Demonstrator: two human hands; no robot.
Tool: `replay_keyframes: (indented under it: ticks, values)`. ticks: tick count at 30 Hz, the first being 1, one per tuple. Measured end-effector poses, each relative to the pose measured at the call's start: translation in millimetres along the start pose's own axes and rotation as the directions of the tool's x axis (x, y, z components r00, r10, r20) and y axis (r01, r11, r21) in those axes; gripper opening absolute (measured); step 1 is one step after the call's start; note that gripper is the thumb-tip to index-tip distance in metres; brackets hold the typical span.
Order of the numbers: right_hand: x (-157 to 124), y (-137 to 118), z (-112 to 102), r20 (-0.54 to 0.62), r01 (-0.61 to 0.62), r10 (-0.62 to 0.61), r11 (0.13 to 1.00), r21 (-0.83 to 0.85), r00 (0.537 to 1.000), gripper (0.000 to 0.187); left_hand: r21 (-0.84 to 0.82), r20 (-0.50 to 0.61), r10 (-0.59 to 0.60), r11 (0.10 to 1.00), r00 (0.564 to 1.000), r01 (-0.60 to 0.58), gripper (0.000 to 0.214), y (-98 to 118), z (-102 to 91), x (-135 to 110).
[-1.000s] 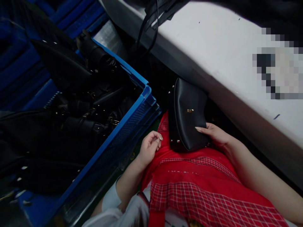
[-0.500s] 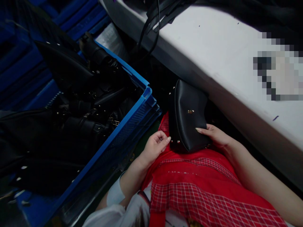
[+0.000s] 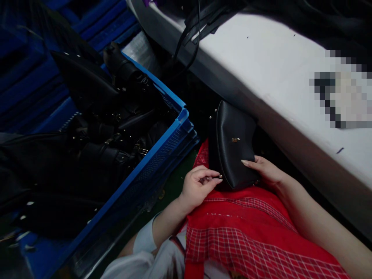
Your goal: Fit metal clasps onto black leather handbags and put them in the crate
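Observation:
A black handbag (image 3: pixel 238 128) with a small gold-coloured clasp on its face leans over my lap, its studded bottom turned to the left. My right hand (image 3: pixel 266 170) grips its lower right edge, thumb on the front and the other fingers hidden behind. At the bag's lower left corner, my left hand (image 3: pixel 200 184) pinches thumb and forefinger around a small metal stud (image 3: pixel 221 176). Two more shiny studs show at the upper end of the bottom.
On the left, a blue plastic crate (image 3: pixel 162 145) is heaped with black bags (image 3: pixel 101 155) with metal fittings. A white-topped table (image 3: pixel 261 58) runs along the right, with dark straps (image 3: pixel 203 23) at its far end. A red apron (image 3: pixel 247 224) covers my lap.
My left hand has moved right, from the bag's edge onto the stud at its lower corner. My right hand keeps its grip, and the whole view has shifted slightly.

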State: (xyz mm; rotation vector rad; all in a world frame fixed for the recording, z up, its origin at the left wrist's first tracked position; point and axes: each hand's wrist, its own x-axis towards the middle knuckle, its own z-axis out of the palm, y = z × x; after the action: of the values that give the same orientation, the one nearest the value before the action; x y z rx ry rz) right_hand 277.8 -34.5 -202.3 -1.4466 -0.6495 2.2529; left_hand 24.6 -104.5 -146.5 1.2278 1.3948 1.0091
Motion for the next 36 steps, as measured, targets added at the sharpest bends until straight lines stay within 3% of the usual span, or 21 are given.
replay_keyframes:
  ticks: [5,11,15,19,22,24,26,28,30,31,33,36]
  values:
    - [-1,-1,3,-0.010,0.003,-0.003,1.000,-0.004,1.000,0.034,0.026,-0.016,0.094,0.995,0.995,-0.093,0.005,-1,3.3,2]
    - [-2,-3,5,0.009,-0.004,0.003,1.000,0.027,1.000,0.031,0.078,0.038,0.076,0.994,0.996,-0.078,0.009,2,2.3,4]
    - [-3,-2,3,0.006,-0.013,0.013,0.999,0.032,1.000,0.030,0.066,0.101,-0.017,0.998,0.995,0.011,0.013,4,-4.8,4]
    - [-3,-2,-1,0.036,-0.007,0.005,0.999,0.033,0.999,0.031,-0.127,0.124,-0.171,0.974,0.977,0.187,0.016,-5,-21.0,5]
    - [-3,-12,-3,0.053,0.033,-0.029,0.997,-0.072,0.998,0.038,-0.274,0.127,-0.283,0.911,0.951,0.307,0.024,-10,-31.2,7]
    - [-4,-24,-2,-0.011,0.121,-0.125,0.974,-0.193,0.992,0.053,-0.305,0.104,-0.300,0.898,0.948,0.318,0.026,-11,-33.2,10]
    - [-6,-38,1,-0.193,0.204,-0.290,0.907,-0.369,0.937,0.072,-0.307,0.082,-0.274,0.908,0.958,0.286,0.024,-10,-30.8,15]
    - [-7,-53,9,-0.353,0.209,-0.493,0.769,-0.604,0.795,0.087,-0.320,0.079,-0.223,0.917,0.972,0.237,0.021,-10,-25.4,22]
    - [-8,-66,21,-0.328,0.166,-0.674,0.558,-0.813,0.662,0.094,-0.319,0.101,-0.179,0.926,0.979,0.203,0.022,-12,-18.4,29]
    - [-8,-72,28,-0.267,0.153,-0.735,0.449,-0.880,0.623,0.095,-0.302,0.118,-0.168,0.933,0.979,0.196,0.022,-14,-14.6,32]
    - [-3,-82,45,-0.155,0.148,-0.781,0.302,-0.942,0.606,0.095,-0.234,0.160,-0.161,0.952,0.974,0.196,0.016,-19,-6.2,36]
    - [14,-88,72,-0.111,0.129,-0.725,0.267,-0.955,0.680,0.099,-0.115,0.208,-0.140,0.979,0.968,0.166,0.006,-23,9.4,36]
